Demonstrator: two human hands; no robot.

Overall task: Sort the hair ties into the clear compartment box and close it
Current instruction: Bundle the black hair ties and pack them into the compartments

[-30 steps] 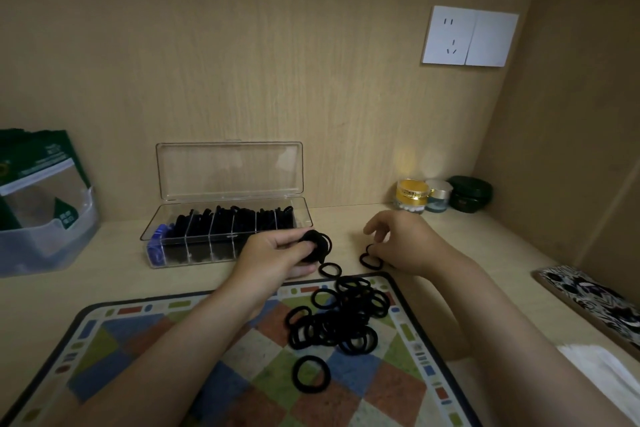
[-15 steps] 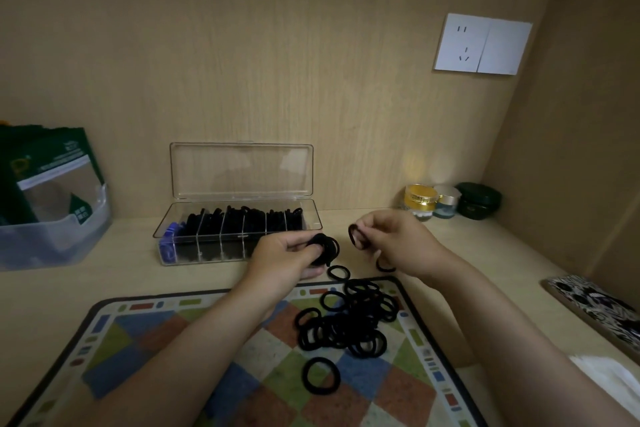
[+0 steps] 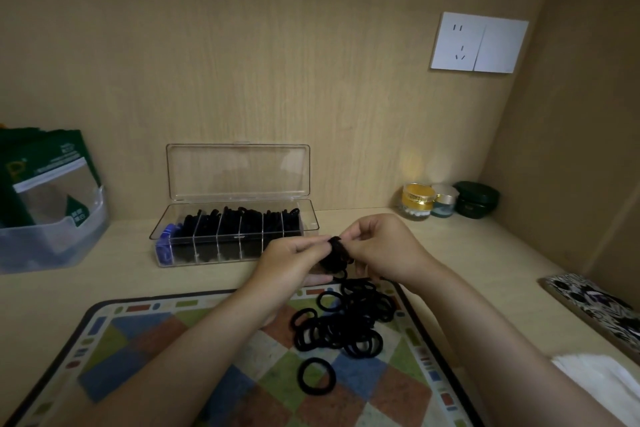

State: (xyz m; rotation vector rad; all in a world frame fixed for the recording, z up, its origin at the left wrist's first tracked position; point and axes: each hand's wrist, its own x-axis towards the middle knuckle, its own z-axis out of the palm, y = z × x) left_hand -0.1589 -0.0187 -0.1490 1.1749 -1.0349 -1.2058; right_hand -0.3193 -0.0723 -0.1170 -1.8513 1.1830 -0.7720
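A clear compartment box [image 3: 313, 218] stands at the back of the desk with its lid [image 3: 239, 172] up. Black hair ties fill most of its compartments and blue ones lie at its left end. My left hand [image 3: 291, 262] pinches a small bundle of black hair ties [image 3: 335, 253] just in front of the box's right end. My right hand [image 3: 384, 248] meets it there, fingertips on the same bundle. Below the hands a pile of loose black hair ties [image 3: 341, 319] lies on the mat, with a single hair tie [image 3: 317, 375] lying apart nearer to me.
A colourful chequered mat [image 3: 166, 347] covers the desk in front of me. A clear bin with green packets [image 3: 48, 215] stands at the left. Small jars [image 3: 417, 201] and a dark green case [image 3: 476, 199] stand at the back right. A patterned object [image 3: 595, 305] and white cloth [image 3: 599, 378] lie at the right edge.
My right hand picked a black tie off the desk beside the mat, lifted it and brought it left to the bundle in my left hand. The two hands now touch.
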